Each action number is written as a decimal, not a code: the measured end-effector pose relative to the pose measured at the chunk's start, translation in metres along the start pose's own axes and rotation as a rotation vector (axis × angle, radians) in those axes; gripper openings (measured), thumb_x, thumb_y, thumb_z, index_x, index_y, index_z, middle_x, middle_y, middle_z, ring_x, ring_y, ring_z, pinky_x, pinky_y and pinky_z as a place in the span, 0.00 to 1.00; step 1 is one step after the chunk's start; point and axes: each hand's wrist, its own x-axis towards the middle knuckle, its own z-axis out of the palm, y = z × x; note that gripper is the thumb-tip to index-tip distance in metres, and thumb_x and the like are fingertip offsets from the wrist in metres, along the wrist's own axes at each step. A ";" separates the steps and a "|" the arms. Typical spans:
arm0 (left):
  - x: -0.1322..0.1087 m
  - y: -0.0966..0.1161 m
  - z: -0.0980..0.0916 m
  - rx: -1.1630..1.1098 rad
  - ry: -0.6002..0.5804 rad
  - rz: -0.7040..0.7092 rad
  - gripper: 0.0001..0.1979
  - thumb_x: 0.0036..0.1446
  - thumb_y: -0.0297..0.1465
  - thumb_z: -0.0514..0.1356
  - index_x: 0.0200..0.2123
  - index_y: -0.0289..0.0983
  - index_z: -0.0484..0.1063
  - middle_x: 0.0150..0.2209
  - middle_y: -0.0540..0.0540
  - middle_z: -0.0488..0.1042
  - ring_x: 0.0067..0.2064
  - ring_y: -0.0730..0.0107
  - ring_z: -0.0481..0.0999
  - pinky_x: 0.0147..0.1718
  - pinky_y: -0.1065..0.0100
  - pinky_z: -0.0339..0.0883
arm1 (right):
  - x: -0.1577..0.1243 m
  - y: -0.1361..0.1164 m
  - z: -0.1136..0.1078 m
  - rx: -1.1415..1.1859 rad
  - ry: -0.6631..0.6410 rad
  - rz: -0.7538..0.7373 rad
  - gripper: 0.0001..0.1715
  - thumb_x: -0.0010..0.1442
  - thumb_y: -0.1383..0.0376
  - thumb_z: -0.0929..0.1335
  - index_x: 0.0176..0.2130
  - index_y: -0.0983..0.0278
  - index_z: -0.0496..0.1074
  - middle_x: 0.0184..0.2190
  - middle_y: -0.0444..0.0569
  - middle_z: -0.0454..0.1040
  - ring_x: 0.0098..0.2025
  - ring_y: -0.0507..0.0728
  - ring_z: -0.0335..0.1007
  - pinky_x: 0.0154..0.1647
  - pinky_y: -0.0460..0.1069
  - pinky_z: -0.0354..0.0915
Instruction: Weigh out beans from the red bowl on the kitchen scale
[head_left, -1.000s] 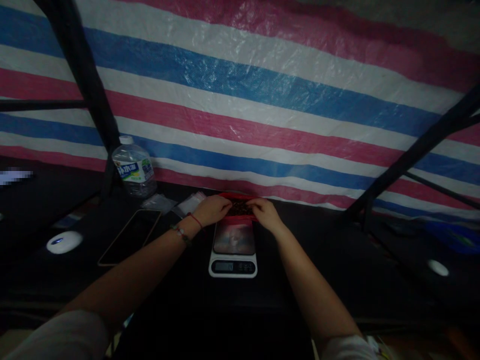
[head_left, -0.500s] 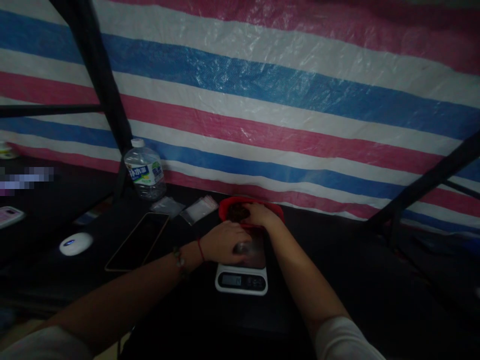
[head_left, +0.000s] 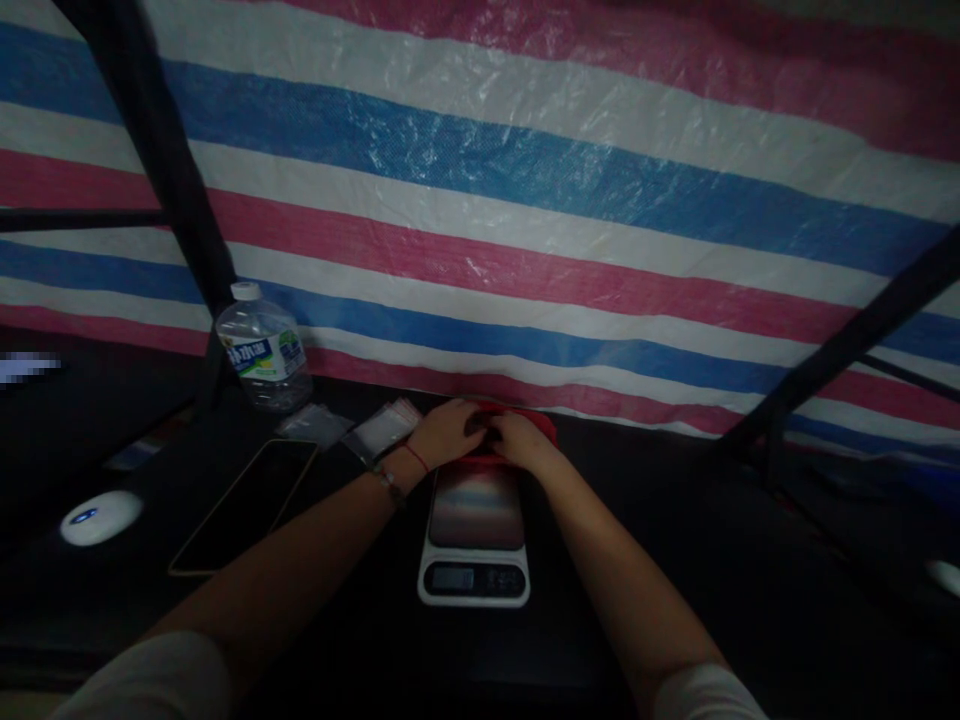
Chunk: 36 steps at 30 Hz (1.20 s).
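A red container [head_left: 546, 425], perhaps a bag or bowl, lies behind the scale with dark contents that are too dim to name. My left hand [head_left: 450, 432] is at its left side, fingers bent inward over the contents. From the right, my right hand [head_left: 523, 442] reaches into it, its fingers curled close to the left ones. Whatever the fingertips hold is hidden. Between my forearms stands a white digital kitchen scale [head_left: 474, 590]; its shiny plate [head_left: 478, 508] bears nothing that I can see, and the display is unreadable.
Small clear plastic bags [head_left: 384, 428] lie left of the red container. Behind them stands a large clear bottle [head_left: 264, 350]. A dark phone [head_left: 251, 500] and a white computer mouse [head_left: 101, 517] are on the black table's left. A striped plastic sheet [head_left: 525, 230] hangs behind, between dark metal bars [head_left: 161, 170].
My left hand has moved from over the scale plate to the red container, beside my right hand. The plate is now uncovered. The view has shifted slightly to the right.
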 end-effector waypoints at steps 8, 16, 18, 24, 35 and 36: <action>-0.012 0.001 0.003 0.006 -0.025 -0.042 0.11 0.57 0.32 0.56 0.44 0.37 0.69 0.42 0.42 0.75 0.43 0.59 0.76 0.43 0.62 0.68 | 0.007 0.013 0.005 0.007 0.134 -0.027 0.16 0.56 0.73 0.66 0.43 0.64 0.77 0.43 0.54 0.77 0.46 0.58 0.72 0.49 0.49 0.63; -0.012 0.000 0.008 0.028 -0.076 -0.002 0.13 0.58 0.30 0.54 0.46 0.36 0.69 0.45 0.40 0.75 0.46 0.59 0.75 0.47 0.60 0.67 | -0.001 0.011 -0.003 0.093 0.212 -0.110 0.21 0.56 0.66 0.69 0.50 0.63 0.73 0.48 0.52 0.75 0.49 0.58 0.70 0.52 0.50 0.62; -0.012 -0.003 0.009 0.045 -0.085 -0.006 0.14 0.57 0.29 0.54 0.46 0.36 0.69 0.45 0.40 0.75 0.47 0.58 0.74 0.48 0.60 0.67 | -0.003 0.012 -0.001 0.055 0.126 -0.002 0.24 0.54 0.60 0.71 0.50 0.64 0.73 0.48 0.55 0.74 0.48 0.60 0.70 0.49 0.51 0.63; -0.014 -0.002 0.009 0.074 -0.103 -0.022 0.19 0.53 0.27 0.55 0.50 0.35 0.67 0.47 0.39 0.74 0.47 0.57 0.75 0.48 0.60 0.68 | 0.000 0.012 0.006 -0.022 0.043 0.076 0.23 0.53 0.63 0.71 0.49 0.66 0.73 0.48 0.58 0.74 0.47 0.61 0.72 0.48 0.50 0.64; -0.011 -0.003 0.013 0.024 -0.064 -0.074 0.22 0.51 0.25 0.56 0.52 0.35 0.65 0.48 0.40 0.74 0.49 0.59 0.74 0.50 0.61 0.67 | 0.005 0.011 0.005 -0.002 0.011 0.015 0.15 0.54 0.71 0.68 0.43 0.65 0.77 0.42 0.53 0.79 0.44 0.58 0.74 0.45 0.47 0.64; -0.011 -0.004 0.013 0.038 -0.071 -0.087 0.21 0.51 0.25 0.55 0.50 0.35 0.66 0.47 0.40 0.74 0.48 0.59 0.74 0.50 0.61 0.67 | 0.005 0.012 0.005 -0.009 0.016 0.027 0.15 0.54 0.71 0.68 0.43 0.65 0.77 0.42 0.52 0.79 0.44 0.58 0.74 0.45 0.47 0.63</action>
